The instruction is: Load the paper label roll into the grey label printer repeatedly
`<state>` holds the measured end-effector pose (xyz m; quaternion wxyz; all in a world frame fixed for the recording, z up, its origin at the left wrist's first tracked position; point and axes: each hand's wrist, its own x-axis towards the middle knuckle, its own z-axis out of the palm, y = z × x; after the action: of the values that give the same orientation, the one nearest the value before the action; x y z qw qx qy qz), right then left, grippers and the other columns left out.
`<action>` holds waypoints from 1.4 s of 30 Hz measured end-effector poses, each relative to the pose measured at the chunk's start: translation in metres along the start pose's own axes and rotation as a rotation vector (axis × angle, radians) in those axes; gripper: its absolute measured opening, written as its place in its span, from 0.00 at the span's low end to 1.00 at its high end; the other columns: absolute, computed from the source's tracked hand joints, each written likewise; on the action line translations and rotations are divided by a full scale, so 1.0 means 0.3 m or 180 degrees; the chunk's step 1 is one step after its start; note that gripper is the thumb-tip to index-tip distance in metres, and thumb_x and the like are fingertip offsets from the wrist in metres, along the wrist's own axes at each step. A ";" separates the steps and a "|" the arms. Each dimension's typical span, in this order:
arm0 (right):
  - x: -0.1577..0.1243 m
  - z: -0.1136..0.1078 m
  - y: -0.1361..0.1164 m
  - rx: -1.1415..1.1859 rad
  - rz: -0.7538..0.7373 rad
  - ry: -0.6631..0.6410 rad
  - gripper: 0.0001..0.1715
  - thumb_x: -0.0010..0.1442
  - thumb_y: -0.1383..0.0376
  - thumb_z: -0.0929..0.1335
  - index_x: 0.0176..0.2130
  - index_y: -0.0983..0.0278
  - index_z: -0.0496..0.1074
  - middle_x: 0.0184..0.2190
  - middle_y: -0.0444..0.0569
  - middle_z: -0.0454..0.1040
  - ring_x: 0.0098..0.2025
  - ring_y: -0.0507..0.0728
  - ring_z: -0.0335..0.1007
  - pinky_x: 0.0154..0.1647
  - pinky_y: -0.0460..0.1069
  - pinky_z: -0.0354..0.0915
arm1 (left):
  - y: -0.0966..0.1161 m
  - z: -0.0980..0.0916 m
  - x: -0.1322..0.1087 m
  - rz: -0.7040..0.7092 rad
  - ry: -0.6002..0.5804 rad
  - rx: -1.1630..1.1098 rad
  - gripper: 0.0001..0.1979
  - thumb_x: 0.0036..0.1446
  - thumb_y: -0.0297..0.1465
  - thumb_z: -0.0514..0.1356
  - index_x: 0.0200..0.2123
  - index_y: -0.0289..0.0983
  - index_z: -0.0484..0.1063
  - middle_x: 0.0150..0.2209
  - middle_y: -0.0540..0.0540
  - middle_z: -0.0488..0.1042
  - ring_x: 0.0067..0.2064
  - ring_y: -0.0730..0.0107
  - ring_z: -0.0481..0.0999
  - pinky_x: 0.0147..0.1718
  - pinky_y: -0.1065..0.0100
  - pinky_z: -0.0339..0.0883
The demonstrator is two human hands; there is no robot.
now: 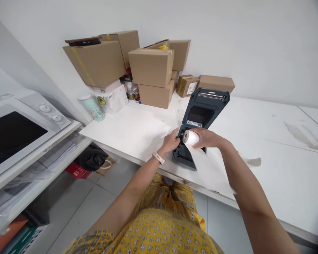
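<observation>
A dark label printer (pixel 184 158) stands on the white table with its lid (pixel 214 100) raised and tipped back. My right hand (pixel 205 137) is wrapped around a white paper roll (pixel 191 138), held over the printer's bay with its cored end facing left. A loose strip of paper (pixel 204 165) hangs from the roll and trails over the table toward my right forearm. My left hand (pixel 171 141), below a pale wristband, grips the left side of the printer, its fingers bent over the edge beside the roll. The inside under the roll is partly hidden.
Cardboard boxes (pixel 151 67) are stacked along the back wall. A mint tumbler (pixel 91 107) stands by a white box at the left, and a microwave (pixel 29 123) sits on a shelf unit. A scrap of paper (pixel 253 162) lies right of the printer.
</observation>
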<state>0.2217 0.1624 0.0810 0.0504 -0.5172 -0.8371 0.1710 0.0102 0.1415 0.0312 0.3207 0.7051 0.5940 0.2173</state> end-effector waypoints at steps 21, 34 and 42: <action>-0.190 0.209 -0.135 0.0416 -0.0216 0.0993 0.26 0.70 0.57 0.56 0.59 0.60 0.70 0.58 0.53 0.73 0.60 0.63 0.69 0.61 0.59 0.67 | -0.008 0.007 -0.008 -0.0050 0.0058 -0.0054 0.31 0.61 0.32 0.53 0.67 0.44 0.56 0.55 0.48 0.77 0.55 0.61 0.76 0.56 0.62 0.65; -0.277 0.415 -0.269 -0.0124 -0.0169 0.1795 0.24 0.70 0.64 0.58 0.61 0.62 0.69 0.63 0.53 0.68 0.65 0.64 0.63 0.59 0.61 0.68 | 0.000 0.030 -0.017 -0.0150 0.0207 -0.0061 0.29 0.61 0.32 0.52 0.66 0.44 0.59 0.55 0.49 0.77 0.56 0.61 0.76 0.57 0.62 0.64; -0.291 0.427 -0.289 -0.0158 -0.0221 0.1930 0.22 0.70 0.65 0.60 0.59 0.65 0.70 0.62 0.55 0.69 0.65 0.63 0.64 0.60 0.60 0.67 | -0.006 0.040 -0.016 -0.0133 0.0267 -0.0262 0.28 0.60 0.32 0.53 0.64 0.42 0.61 0.55 0.47 0.77 0.57 0.61 0.75 0.58 0.61 0.64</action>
<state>0.1547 0.0201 -0.0014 0.2910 -0.5168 -0.8050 -0.0135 0.0164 0.1345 0.0219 0.3287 0.6690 0.6120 0.2642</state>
